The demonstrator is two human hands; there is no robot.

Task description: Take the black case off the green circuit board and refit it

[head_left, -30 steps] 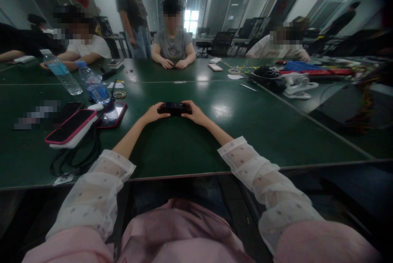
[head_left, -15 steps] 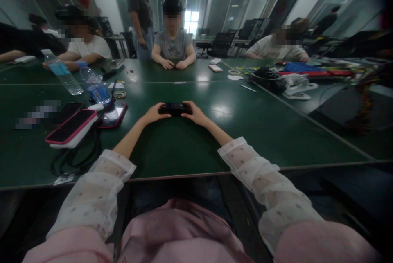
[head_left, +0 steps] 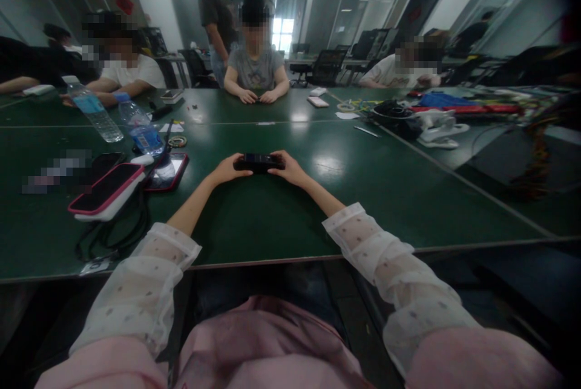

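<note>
A black box-shaped device point(head_left: 258, 162) with a dark, screen-like face is between my hands, above or on the green table point(head_left: 267, 213). My left hand point(head_left: 229, 168) closes on its left end, with the thumb along the near side. At the right end my right hand point(head_left: 287, 166) grips it in the same way. Fingers on the far side are partly hidden by the device. Its exact kind is too small and dark to make out.
To the left lie a pink-edged phone point(head_left: 106, 188), a second phone point(head_left: 167, 171), black cables point(head_left: 113, 235), a tape roll point(head_left: 177, 141) and two water bottles point(head_left: 140, 126), point(head_left: 93, 109). A pen point(head_left: 367, 132) and piled cables point(head_left: 394, 117) lie right. A person point(head_left: 255, 68) sits opposite.
My hands and the black device stay almost still; its face looks slightly brighter. The standing person in the background has shifted to the right.
</note>
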